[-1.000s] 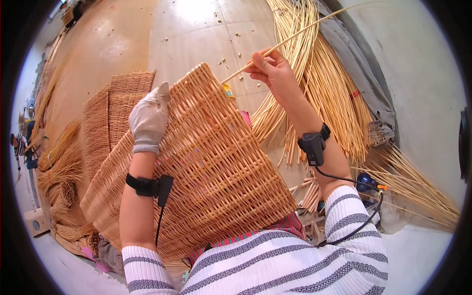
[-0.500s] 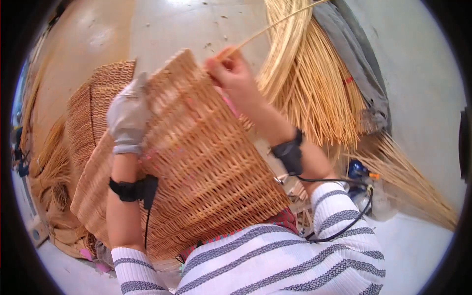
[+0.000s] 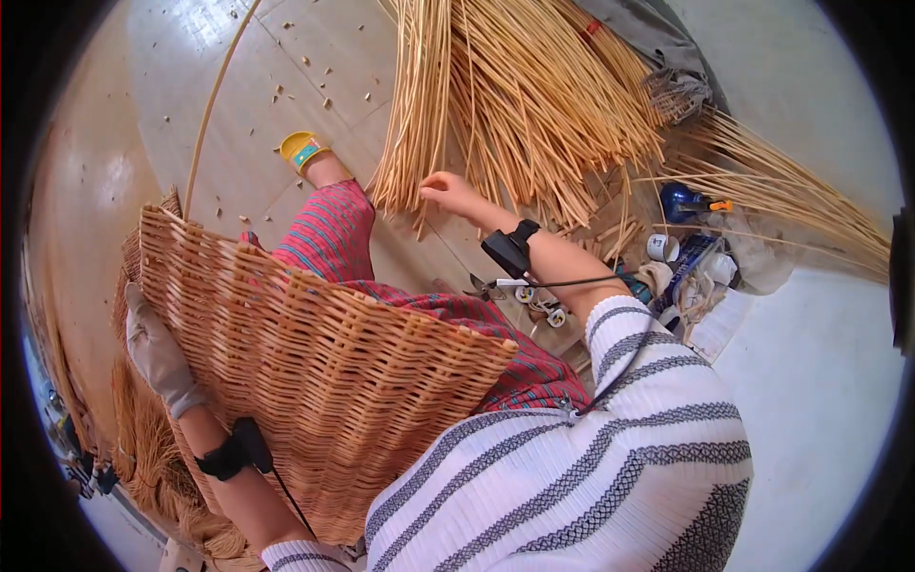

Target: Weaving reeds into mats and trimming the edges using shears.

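Observation:
My left hand (image 3: 157, 348), in a pale work glove, grips the left edge of a woven wicker panel (image 3: 305, 353) that leans across my lap. Its fingers go behind the weave, partly hidden. One long cane (image 3: 214, 105) stands up from the panel's far left corner. My right hand (image 3: 453, 194), bare, hovers apart from the panel, near the lower ends of a large bundle of peeled canes (image 3: 534, 105). Its fingers are loosely bent and nothing shows in them.
Short cane offcuts (image 3: 327, 102) are scattered on the tiled floor. My foot in a yellow slipper (image 3: 303, 150) rests there. At right are a blue bottle (image 3: 681, 202), a white tape roll (image 3: 662, 248) and a pair of cutters (image 3: 486, 286). Loose fibres (image 3: 157, 448) lie at left.
My right hand has left the cane at the panel's far corner and moved right. The panel has swung left and lower with my left hand, uncovering my leg and the floor.

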A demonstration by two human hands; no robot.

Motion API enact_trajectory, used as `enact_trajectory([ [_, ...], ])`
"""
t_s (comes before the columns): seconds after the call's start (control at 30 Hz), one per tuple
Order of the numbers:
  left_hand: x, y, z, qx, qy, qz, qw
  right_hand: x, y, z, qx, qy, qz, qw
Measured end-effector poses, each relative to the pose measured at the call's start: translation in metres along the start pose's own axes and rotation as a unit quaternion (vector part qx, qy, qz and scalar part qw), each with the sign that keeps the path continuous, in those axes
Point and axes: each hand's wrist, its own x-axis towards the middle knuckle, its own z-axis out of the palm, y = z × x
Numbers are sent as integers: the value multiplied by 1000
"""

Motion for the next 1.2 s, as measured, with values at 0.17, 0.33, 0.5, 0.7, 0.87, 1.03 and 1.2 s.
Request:
enact_trajectory([
  [0.17, 1, 4, 1, -47, -22, -5, 999, 81, 58, -13, -197, 179, -19, 964],
  [0.33, 2, 1, 0, -29, -11, 3, 1000, 86, 45, -7, -36, 183, 41, 982],
  [0.5, 1, 4, 12, 51, 48, 92, 993, -2, -35, -15, 191, 201, -40, 960],
  [0.7, -3, 60, 14, 144, 63, 378, 912, -142, -193, 36, 336, -137, -203, 909],
  [0.87, -13, 96, 32, 122, -22, 380, 917, -210, -230, 105, 113, -257, -352, 893],
  [1.03, -6, 93, 45, 134, -18, 352, 926, -215, -238, 117, 14, -227, -470, 853],
  [1.2, 11, 90, 46, 74, -73, 255, 961, -205, -248, 118, 47, -157, -483, 860],
])
